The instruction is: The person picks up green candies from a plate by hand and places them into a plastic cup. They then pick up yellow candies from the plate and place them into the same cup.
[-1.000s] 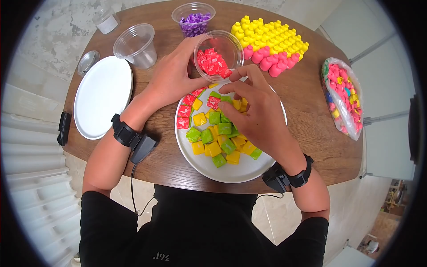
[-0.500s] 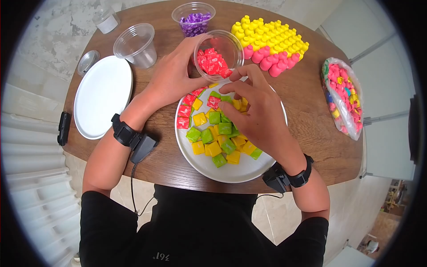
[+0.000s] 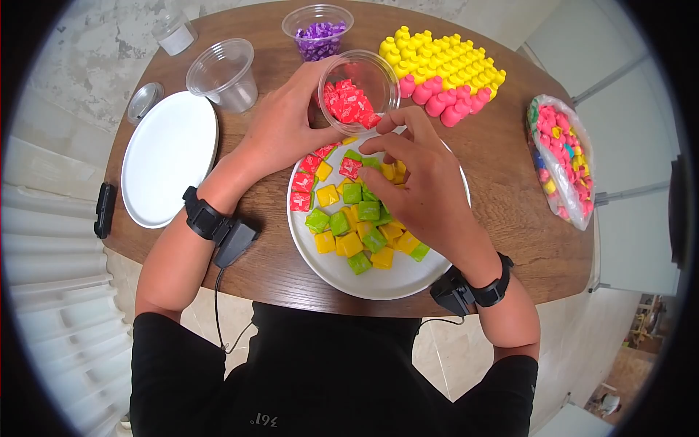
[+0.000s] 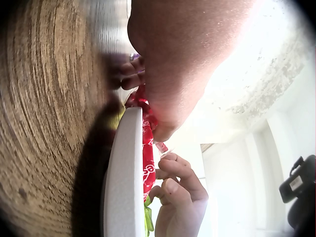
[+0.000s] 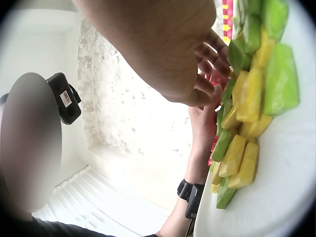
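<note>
In the head view the left hand [image 3: 286, 124] grips a clear round cup [image 3: 362, 67] from its left side, tilted over the back of a white plate. Red wrapped pieces [image 3: 351, 103] lie inside the cup. The right hand [image 3: 426, 182] hovers over the plate [image 3: 320, 271], its fingers bent near the cup's lower rim, with nothing visible between thumb and index finger. Green pieces [image 3: 338, 223] and yellow pieces [image 3: 325, 242] are heaped on the plate; several red pieces [image 3: 300, 201] lie at its left edge. The right wrist view shows green and yellow pieces [image 5: 249, 94] close up.
An oval white plate [image 3: 169, 160] lies at left, near an empty clear cup [image 3: 227, 76], a lid [image 3: 145, 103] and a jar [image 3: 175, 36]. A cup of purple pieces [image 3: 319, 38] stands behind. Yellow and pink bottles [image 3: 444, 65] and a filled bag [image 3: 561, 160] are at right.
</note>
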Motion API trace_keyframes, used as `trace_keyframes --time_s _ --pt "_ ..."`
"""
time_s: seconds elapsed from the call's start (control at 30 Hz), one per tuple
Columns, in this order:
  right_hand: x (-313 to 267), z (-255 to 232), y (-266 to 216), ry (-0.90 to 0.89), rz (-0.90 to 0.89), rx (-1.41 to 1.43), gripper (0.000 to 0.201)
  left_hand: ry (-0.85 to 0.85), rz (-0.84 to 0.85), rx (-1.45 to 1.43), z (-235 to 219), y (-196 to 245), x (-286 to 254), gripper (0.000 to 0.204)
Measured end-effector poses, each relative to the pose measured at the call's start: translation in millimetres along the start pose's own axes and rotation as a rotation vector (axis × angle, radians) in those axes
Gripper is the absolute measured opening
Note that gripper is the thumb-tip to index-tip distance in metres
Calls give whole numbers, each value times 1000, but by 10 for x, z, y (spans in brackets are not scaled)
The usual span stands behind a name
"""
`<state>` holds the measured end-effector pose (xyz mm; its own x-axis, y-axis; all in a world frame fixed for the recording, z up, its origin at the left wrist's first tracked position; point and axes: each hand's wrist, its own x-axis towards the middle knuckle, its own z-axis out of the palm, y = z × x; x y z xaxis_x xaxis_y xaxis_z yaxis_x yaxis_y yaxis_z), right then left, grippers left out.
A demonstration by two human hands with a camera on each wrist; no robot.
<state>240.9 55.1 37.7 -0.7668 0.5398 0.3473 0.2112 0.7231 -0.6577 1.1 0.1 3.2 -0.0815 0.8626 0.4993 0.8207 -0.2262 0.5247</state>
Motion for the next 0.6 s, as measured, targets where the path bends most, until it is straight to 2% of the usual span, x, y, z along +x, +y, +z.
trace_keyframes --time_s 0.27,0.33,0.47,0.53,0.6 --pt "2 2 1 3 0 4 20 3 -10 -5 -11 29 2 89" --pt "2 6 5 8 -10 7 20 -61 -103 -75 -46 85 13 89" --pt "0 7 6 12 -12 5 20 -54 -98 -59 -29 58 7 88" --pt "1 9 6 13 -13 9 20 -7 -21 1 -9 20 3 89" --pt "1 8 4 14 -12 14 20 -5 -16 5 -5 5 4 88"
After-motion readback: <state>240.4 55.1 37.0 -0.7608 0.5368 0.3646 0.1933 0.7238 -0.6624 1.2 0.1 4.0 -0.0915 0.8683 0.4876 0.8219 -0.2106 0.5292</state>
